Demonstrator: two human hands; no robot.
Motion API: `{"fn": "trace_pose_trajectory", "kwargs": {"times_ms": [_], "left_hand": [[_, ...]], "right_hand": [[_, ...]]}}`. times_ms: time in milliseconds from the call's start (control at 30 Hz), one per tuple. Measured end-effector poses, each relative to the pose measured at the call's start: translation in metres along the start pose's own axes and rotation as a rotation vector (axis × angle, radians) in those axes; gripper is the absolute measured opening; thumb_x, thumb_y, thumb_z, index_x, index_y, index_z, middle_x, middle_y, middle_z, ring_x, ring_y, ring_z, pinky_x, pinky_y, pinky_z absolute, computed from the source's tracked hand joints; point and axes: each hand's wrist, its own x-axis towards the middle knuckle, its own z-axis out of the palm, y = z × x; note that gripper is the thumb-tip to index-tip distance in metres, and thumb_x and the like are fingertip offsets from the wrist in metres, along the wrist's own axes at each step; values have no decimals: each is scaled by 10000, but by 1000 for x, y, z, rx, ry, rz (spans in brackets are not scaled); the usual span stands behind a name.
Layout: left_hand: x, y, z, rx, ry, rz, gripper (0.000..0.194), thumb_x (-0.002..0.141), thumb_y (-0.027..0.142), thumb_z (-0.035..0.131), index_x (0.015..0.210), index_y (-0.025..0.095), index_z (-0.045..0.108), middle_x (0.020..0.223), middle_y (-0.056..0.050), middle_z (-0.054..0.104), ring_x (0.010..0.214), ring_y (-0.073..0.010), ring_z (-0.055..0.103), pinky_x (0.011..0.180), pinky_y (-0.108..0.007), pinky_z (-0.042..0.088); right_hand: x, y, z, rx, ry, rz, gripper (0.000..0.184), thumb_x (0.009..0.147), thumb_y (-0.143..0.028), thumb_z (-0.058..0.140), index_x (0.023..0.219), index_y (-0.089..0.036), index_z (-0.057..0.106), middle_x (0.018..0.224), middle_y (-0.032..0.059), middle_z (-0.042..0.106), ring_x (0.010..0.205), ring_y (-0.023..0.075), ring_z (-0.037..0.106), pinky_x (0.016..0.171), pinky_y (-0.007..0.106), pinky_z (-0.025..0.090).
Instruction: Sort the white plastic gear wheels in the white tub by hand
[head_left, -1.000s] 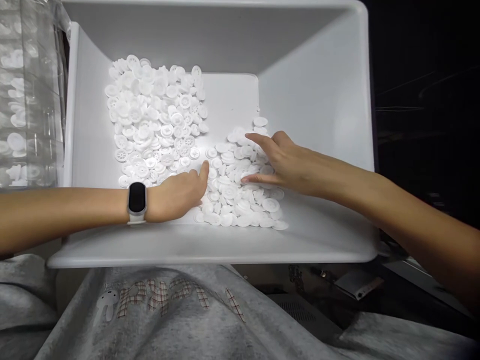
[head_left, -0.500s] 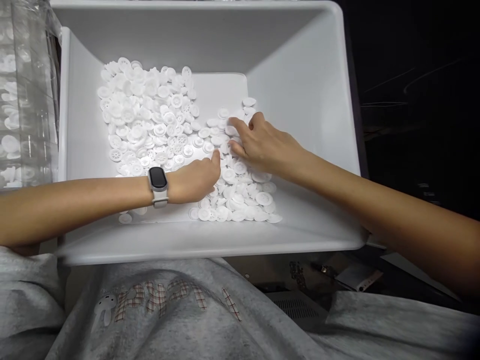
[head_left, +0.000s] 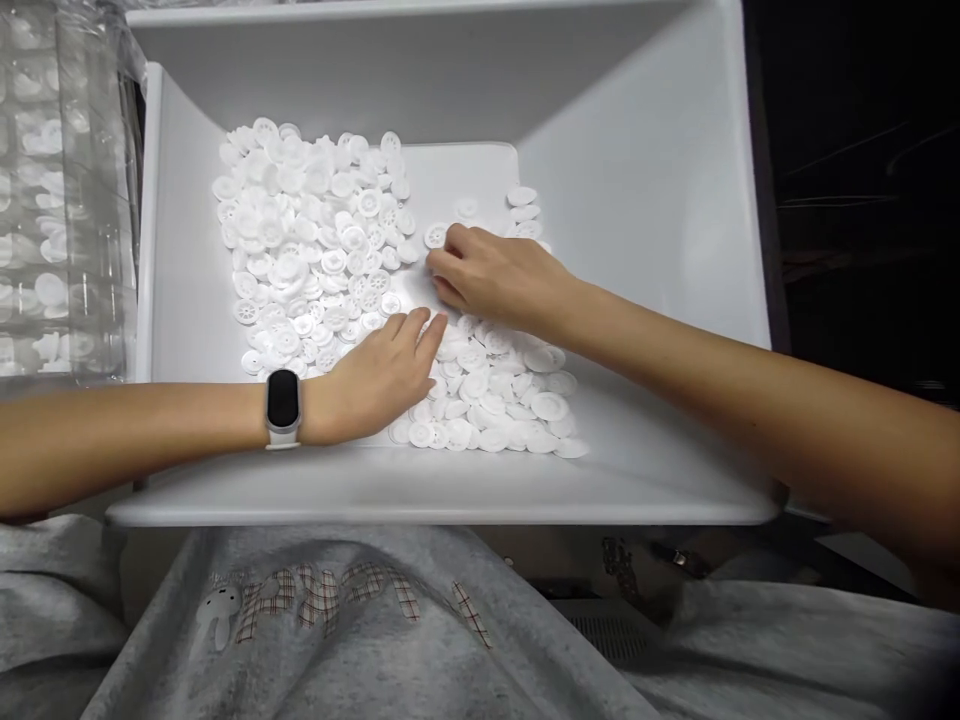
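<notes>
Small white plastic discs, some spoked like little wheels, lie in a white bin (head_left: 637, 200). A large heap of discs (head_left: 300, 230) fills the left part, and a second heap (head_left: 495, 400) is at the front right. My left hand (head_left: 379, 370), with a smart band (head_left: 283, 400) on its wrist, lies low between the heaps, its fingers apart and nothing visible in them. Beyond it, my right hand (head_left: 499, 275) bends its fingers down together at the back of the right heap. Whatever its fingertips hold, if anything, is hidden. One spoked disc (head_left: 435, 235) shows just by its fingers.
Clear plastic packaging with compartments (head_left: 67, 220) and white parts inside stands left of the bin. A dark surface (head_left: 862, 150) lies to the right. The bin's front rim (head_left: 450, 515) runs close to my grey shirt (head_left: 360, 650).
My right hand has moved left, and its spread fingers have curled together. The left hand's fingers have opened out from a pointing shape. Discs between the heaps have shifted, and the view has moved slightly.
</notes>
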Motion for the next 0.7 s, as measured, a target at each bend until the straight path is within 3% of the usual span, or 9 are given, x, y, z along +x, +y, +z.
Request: {"fn": "trace_pose_trajectory", "kwargs": {"times_ms": [100, 267, 500, 700], "left_hand": [[11, 1, 26, -82, 83, -11, 665, 1020, 339, 388, 1546, -2, 164, 1656, -320, 149, 1583, -399, 135, 1260, -582, 255], [40, 10, 58, -184, 196, -60, 769, 1027, 480, 326, 1581, 15, 63, 1680, -306, -47, 1586, -398, -49, 1302, -560, 126], [76, 32, 62, -224, 280, -86, 822, 1005, 529, 392, 1577, -8, 148, 1676, -320, -3, 1589, -369, -43, 1313, -510, 96], [84, 36, 63, -227, 288, -98, 796, 1007, 517, 375, 1587, 9, 179, 1691, -283, 29, 1594, -373, -5, 1308, -511, 108]], "right_hand": [[0, 13, 3, -23, 12, 89, 404, 991, -238, 244, 1168, -90, 576, 1152, 219, 579, 858, 242, 497, 545, 317, 214], [10, 23, 0, -21, 39, 175, 441, 1013, -243, 210, 1236, -59, 544, 1226, 241, 569, 912, 243, 511, 593, 326, 243], [28, 25, -3, 15, 119, 174, 510, 1010, -434, 318, 1331, -75, 486, 1292, 233, 546, 979, 265, 535, 672, 334, 300], [38, 33, -2, 50, 113, 103, 496, 964, -485, 338, 1307, -201, 555, 1326, 180, 525, 992, 288, 526, 732, 373, 344]]}}
